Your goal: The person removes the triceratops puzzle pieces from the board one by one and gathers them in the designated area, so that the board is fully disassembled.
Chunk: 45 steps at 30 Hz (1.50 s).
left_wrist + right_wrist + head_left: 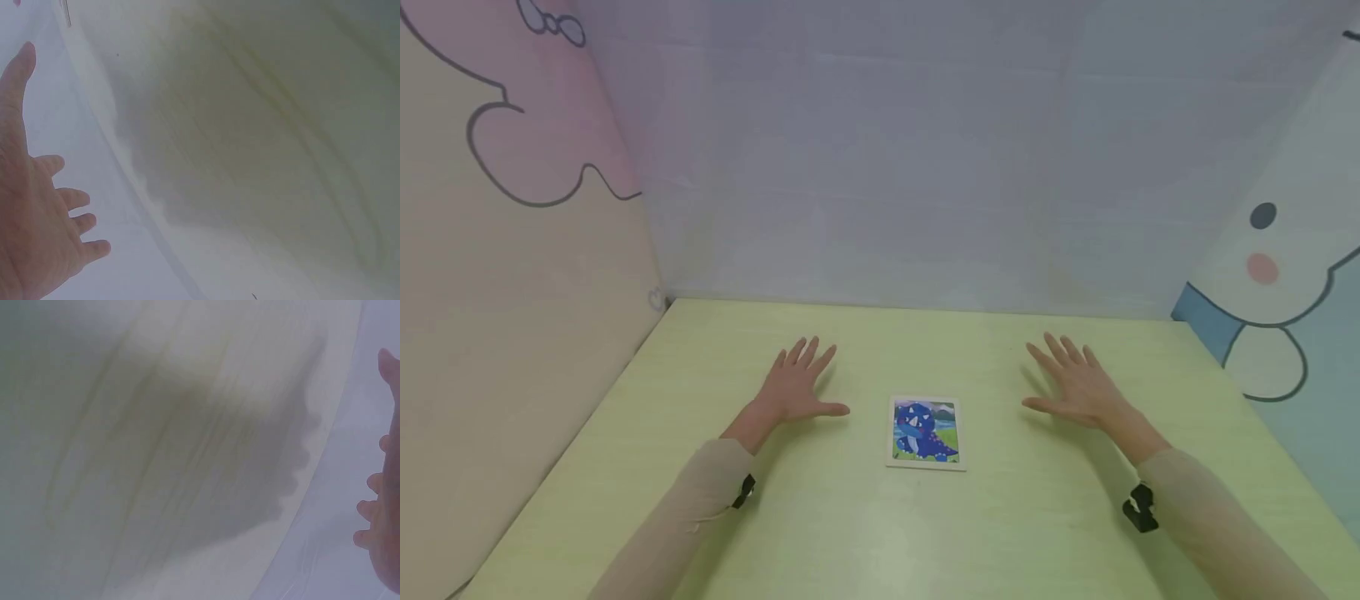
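A small square picture puzzle or card (926,432) with a pale frame lies flat on the table, showing a blue horned dinosaur by water and grass. To its left, my left hand (795,389) is held over the table with fingers spread and thumb pointing toward the picture. My right hand (1078,389) mirrors it on the other side, fingers also spread. Neither hand touches the picture or holds anything. In the left wrist view, the left hand (40,206) shows an empty palm; the right hand (387,487) appears at the edge of the right wrist view.
The table (880,533) has a pale yellow-green wood-grain top. A plain pale curtain (880,167) stands along its back edge. Cloth panels with cartoon drawings close off the left side (512,317) and the right side (1300,350). Hand shadows fall on the tabletop.
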Available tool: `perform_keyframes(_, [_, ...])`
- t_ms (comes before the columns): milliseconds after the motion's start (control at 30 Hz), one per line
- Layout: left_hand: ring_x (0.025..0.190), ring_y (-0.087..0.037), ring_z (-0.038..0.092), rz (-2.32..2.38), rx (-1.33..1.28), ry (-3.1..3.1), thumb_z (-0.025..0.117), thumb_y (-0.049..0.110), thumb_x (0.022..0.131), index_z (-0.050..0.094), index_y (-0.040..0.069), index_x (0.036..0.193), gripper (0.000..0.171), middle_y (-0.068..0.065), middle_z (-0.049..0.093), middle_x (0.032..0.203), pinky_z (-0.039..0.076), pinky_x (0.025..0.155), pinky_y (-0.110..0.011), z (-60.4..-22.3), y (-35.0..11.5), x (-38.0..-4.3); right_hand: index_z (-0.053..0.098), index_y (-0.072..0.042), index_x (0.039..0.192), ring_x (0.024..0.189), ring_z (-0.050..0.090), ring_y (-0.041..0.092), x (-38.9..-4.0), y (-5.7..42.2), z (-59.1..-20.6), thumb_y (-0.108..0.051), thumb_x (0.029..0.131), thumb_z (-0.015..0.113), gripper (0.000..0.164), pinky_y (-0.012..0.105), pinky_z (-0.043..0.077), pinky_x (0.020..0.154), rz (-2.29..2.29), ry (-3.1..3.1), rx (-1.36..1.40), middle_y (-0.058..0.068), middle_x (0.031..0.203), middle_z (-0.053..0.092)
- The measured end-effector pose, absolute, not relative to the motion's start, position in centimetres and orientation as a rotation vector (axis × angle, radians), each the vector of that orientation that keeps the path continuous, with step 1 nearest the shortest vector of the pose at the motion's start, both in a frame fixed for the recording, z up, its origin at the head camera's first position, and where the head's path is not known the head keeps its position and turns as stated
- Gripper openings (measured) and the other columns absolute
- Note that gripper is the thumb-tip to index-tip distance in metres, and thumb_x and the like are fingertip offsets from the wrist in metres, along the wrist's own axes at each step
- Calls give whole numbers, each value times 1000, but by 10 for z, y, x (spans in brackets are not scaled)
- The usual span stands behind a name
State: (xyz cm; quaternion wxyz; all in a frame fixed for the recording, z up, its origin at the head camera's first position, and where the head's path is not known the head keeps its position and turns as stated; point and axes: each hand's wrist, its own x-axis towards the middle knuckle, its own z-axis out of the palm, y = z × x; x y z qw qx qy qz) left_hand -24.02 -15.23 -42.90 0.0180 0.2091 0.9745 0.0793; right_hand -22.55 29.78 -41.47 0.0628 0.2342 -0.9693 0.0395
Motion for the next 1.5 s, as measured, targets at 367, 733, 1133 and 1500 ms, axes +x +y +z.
perform_keyframes(367, [136,-29,18,493,718,2839,61,68,67,16,19,147,104,-12,21,149,25,107,-48,-426,-120,-230,28,-7,142,130,23,42,-221,264,-414,-51,80,60,83,58,21,104,358,-2919,832,22,146,22])
perform_keyframes(733, [135,-25,23,593,769,2710,72,60,63,12,14,147,113,-7,24,148,24,108,-41,-427,-89,-219,30,-10,142,127,34,37,-223,226,-422,-54,77,61,84,55,32,100,507,-2931,880,16,142,34])
perform_keyframes(1133, [135,-25,22,463,838,2664,74,55,63,29,4,141,104,-11,25,147,24,109,-39,-429,-78,-209,39,-9,138,121,43,34,-224,179,-424,-53,74,66,83,52,34,100,723,-3022,898,14,131,49])
perform_keyframes(1500, [138,-25,15,372,857,2631,71,57,66,26,4,142,103,-12,18,150,22,109,-39,-424,-74,-203,53,-6,126,106,53,24,-220,151,-429,-46,74,70,68,43,43,92,851,-3006,967,8,114,59])
